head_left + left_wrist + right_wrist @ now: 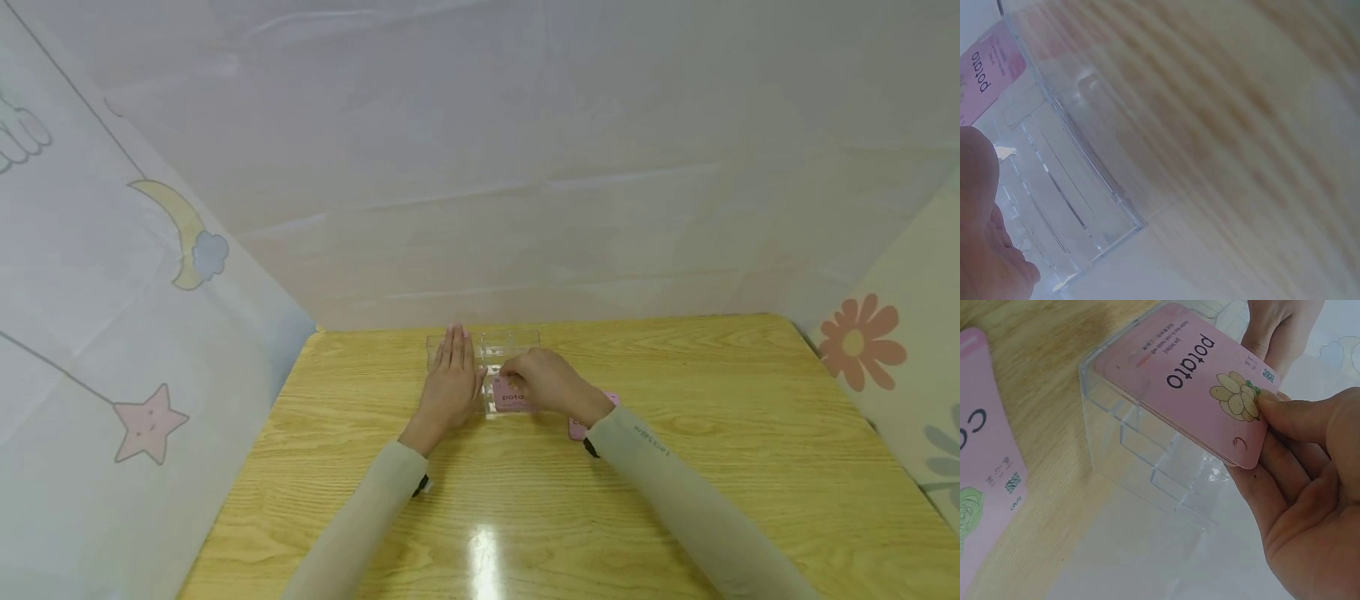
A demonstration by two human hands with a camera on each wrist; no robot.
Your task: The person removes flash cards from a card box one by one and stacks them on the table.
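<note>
My right hand [1310, 469] pinches a pink flashcard [1191, 381] printed "potato" with a drawing of potatoes, thumb on its face and fingers beneath. At least one more card edge shows under it. The card's far end lies inside a clear plastic stepped holder [1141, 444], at its right part. In the head view my left hand [450, 383] lies with straight fingers on the left part of the holder [512, 342]. The left wrist view shows only part of that hand [991, 250] beside the clear compartments.
Right of the holder, partly under my right wrist, pink cards [577, 428] lie on the wooden table [360, 517]; the top one shows a green vegetable drawing [969, 512]. A pale cloth wall [525, 208] rises behind the table's back edge.
</note>
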